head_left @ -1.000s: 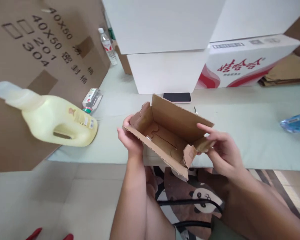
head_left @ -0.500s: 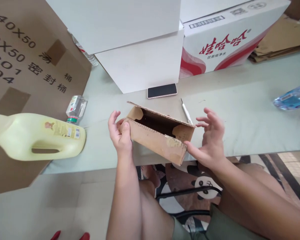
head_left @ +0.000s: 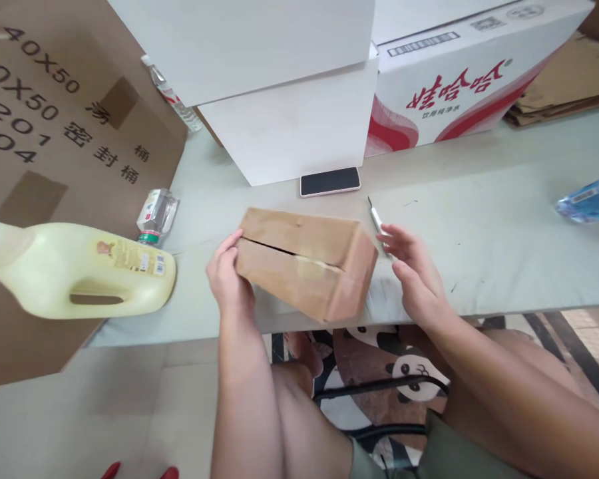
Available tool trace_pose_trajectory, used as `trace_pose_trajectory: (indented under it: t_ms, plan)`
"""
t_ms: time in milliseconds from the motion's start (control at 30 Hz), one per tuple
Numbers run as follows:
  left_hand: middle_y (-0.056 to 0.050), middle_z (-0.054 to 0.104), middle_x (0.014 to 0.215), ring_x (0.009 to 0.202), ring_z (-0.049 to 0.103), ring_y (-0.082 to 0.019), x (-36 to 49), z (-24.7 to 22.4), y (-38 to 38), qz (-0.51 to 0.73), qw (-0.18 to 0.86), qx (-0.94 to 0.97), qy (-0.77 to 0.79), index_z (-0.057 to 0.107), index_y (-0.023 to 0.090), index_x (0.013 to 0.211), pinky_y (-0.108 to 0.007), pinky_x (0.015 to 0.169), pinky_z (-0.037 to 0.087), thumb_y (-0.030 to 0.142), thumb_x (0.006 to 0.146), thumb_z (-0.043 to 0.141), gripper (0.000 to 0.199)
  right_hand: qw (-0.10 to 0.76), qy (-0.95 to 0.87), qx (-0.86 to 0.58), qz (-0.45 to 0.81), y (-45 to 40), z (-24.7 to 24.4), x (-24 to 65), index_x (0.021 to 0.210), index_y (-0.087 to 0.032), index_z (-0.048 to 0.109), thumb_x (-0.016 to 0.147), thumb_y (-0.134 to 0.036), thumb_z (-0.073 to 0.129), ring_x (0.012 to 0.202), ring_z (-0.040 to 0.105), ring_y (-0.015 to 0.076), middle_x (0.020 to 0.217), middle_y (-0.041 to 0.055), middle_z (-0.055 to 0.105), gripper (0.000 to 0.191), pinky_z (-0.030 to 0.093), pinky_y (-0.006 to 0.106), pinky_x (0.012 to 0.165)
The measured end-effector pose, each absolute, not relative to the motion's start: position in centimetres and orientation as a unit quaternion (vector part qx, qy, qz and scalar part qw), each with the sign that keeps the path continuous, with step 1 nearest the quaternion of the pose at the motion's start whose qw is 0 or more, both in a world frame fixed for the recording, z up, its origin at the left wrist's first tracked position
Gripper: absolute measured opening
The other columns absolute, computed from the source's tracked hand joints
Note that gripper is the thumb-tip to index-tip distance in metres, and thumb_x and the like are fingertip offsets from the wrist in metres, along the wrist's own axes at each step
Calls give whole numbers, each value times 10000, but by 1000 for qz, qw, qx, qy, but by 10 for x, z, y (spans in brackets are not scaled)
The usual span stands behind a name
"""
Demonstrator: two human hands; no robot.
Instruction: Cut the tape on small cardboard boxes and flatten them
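Observation:
A small brown cardboard box (head_left: 292, 273) sits tilted over the near edge of the table, its top flaps down with a dark slit along part of the seam. Glossy tape covers the seam and right end. My left hand (head_left: 228, 274) is closed around the box's left end. To the right of the box is my right hand (head_left: 413, 269), thumb and fingers apart, holding nothing. Its fingertips overlap the handle of a slim white tool with a thin dark tip (head_left: 375, 214); whether they touch it I cannot tell.
A phone (head_left: 330, 181) lies before white cartons (head_left: 299, 126). A yellow handled jug (head_left: 94, 269) and a small clear bottle (head_left: 157, 214) lie left, by a large cardboard carton (head_left: 44, 153). A blue-labelled bottle (head_left: 590, 198) lies far right on the table (head_left: 509, 233).
The box's lid has folded down over its opening, and the box has turned slightly. My right hand has come off its right end and stands closer to the white tool.

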State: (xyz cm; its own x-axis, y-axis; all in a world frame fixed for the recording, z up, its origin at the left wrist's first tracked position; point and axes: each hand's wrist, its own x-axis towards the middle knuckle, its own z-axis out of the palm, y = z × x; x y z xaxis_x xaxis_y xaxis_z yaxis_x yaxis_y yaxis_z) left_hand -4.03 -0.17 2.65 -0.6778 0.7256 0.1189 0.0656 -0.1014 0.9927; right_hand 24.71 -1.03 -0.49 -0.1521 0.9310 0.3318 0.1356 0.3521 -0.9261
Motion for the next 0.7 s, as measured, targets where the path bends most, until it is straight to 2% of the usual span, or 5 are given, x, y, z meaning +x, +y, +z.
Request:
trace_pose_trajectory:
  t_ms: [100,233,333,533,700]
  plan:
    - [-74,753,1020,1005,682,-223,-51,23,-1,700,256,260,615,739,163,973,-323,881,539,286,721,537,345,425,-704,-359,442,-9,-1,242,1418,-289,553,1028,-504,370,1364,533,284,1446,88,590,482,445,509,1132]
    - [-92,757,1055,986,700,-239,-39,15,-2,647,358,283,611,709,187,1020,-315,758,570,416,785,619,340,417,-766,-270,408,-14,4,238,1542,-334,404,1017,-564,364,1531,287,283,1651,57,320,574,346,523,1204]
    - [-84,764,895,758,712,-239,-19,11,-4,541,490,261,631,695,196,1033,-310,527,532,565,840,557,438,428,-768,-286,381,-18,2,239,1580,-334,323,999,-554,429,1562,179,290,1686,60,222,630,313,531,1219]
    - [-56,687,616,356,507,-138,-6,16,-13,270,604,384,644,689,201,859,-238,333,293,649,895,445,511,543,-688,-300,377,-14,7,251,1447,-365,476,980,-447,532,1445,441,288,1551,56,475,478,411,533,1164]
    - [-80,718,725,553,616,-158,-13,1,0,319,517,454,651,702,177,801,-237,448,440,390,788,661,218,502,-681,-384,371,-8,12,255,1229,-257,643,954,-334,597,1432,465,296,1545,120,481,289,428,521,1143]
